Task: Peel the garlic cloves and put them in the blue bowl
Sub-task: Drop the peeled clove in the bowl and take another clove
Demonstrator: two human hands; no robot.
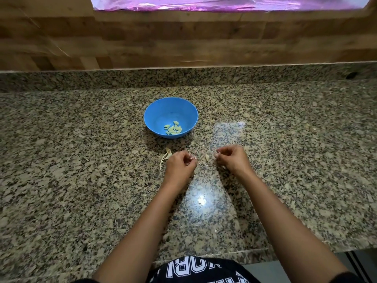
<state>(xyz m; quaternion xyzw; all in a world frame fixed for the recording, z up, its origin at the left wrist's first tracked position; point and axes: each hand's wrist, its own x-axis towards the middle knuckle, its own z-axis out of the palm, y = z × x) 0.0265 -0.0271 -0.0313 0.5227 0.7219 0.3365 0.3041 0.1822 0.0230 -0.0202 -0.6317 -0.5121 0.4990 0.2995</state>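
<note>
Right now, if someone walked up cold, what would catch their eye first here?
The blue bowl stands mid-counter on speckled granite, a small heap of peeled garlic cloves inside. Nearer, the left hand and right hand, fingers curled, flank a loose clove, with papery skin beside the left hand.

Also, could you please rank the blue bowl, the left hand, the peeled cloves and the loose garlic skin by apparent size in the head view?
1. blue bowl
2. left hand, though it sits nearer the camera
3. peeled cloves as a heap and garlic skin: too alike to rank
</note>
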